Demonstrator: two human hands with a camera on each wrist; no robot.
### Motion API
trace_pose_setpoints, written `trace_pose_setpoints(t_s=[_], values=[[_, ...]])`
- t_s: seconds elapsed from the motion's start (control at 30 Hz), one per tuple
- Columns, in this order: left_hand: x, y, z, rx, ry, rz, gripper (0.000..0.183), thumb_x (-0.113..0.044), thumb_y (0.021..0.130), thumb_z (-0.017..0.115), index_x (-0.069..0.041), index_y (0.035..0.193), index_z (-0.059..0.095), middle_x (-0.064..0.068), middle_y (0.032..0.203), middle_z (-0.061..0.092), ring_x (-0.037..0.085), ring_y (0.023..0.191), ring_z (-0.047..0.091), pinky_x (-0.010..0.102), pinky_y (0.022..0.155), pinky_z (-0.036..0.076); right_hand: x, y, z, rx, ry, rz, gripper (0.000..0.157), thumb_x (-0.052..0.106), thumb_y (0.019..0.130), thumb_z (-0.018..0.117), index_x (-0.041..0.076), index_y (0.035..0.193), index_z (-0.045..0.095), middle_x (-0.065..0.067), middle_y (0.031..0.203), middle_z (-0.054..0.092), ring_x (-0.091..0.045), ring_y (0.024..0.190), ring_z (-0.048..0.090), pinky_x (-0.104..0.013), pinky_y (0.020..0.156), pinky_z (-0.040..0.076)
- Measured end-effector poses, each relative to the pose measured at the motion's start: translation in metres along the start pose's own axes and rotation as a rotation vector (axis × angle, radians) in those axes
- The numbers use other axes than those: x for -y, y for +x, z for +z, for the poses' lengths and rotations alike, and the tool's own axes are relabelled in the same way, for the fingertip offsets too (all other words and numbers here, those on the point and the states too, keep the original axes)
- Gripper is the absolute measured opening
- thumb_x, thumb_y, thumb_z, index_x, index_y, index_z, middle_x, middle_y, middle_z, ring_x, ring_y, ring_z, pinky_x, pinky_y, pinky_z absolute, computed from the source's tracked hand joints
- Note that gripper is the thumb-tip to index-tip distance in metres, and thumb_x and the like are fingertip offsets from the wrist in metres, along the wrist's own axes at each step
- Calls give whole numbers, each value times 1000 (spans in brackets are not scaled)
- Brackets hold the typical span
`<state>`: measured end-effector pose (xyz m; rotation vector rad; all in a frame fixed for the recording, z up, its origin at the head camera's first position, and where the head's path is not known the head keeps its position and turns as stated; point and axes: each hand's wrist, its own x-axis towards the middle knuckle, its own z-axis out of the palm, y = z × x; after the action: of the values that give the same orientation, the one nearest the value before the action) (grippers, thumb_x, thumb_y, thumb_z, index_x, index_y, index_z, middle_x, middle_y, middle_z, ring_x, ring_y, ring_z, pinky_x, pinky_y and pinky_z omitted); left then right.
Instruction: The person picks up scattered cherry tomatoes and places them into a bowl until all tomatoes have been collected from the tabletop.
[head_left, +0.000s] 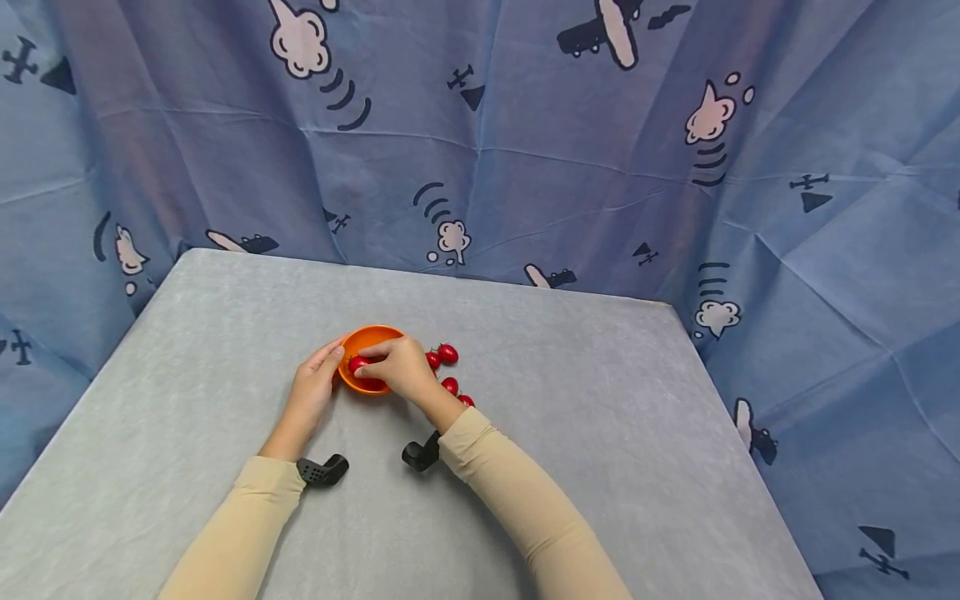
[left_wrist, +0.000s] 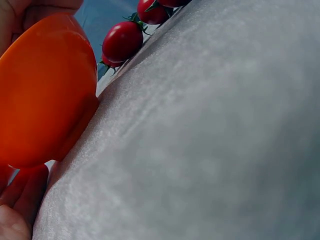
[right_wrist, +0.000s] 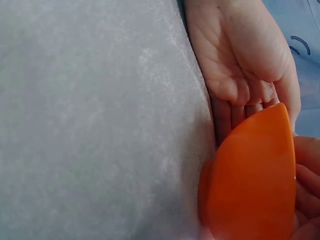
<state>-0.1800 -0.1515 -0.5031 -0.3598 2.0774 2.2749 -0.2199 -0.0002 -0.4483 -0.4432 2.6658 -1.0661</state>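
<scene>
An orange bowl [head_left: 372, 337] stands on the pale grey cloth. My left hand [head_left: 309, 398] holds it at the left, thumb at the rim and fingers against the outer wall. Inside the bowl, my right hand [head_left: 408, 371] pinches a red cherry tomato [head_left: 359, 364] between thumb and fingers. More red shows beneath those fingers, partly hidden. Just right of the bowl lie several cherry tomatoes [head_left: 447, 354] with green stems, some partly covered by the right hand and wrist. The left wrist view shows the bowl's outside [left_wrist: 45, 95] close up, with tomatoes [left_wrist: 122, 41] behind it.
The table [head_left: 600, 417] is covered with light grey cloth. A blue curtain [head_left: 480, 167] with printed airplanes hangs behind and along both sides. Black wrist mounts [head_left: 324, 472] are strapped at both cuffs.
</scene>
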Motion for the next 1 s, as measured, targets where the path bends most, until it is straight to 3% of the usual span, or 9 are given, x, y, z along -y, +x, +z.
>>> trace_pose_setpoints(t_s=[0.4,1.0], values=[[2,0,1,-4,17,18,50,-33,107,43,-7,150,43,9,158,41,17,147,35,35,124,29,4,2,2,4,-55,4,31,25,82,83,16,111,79,-1,112,76,-22,121,61,-31,109,48],[2,0,0,-7,8,4,49,-31,107,43,-7,151,43,8,158,41,16,147,35,33,124,29,2,2,3,3,-37,-17,33,25,82,83,14,112,78,-3,113,76,-22,120,61,-32,109,47]])
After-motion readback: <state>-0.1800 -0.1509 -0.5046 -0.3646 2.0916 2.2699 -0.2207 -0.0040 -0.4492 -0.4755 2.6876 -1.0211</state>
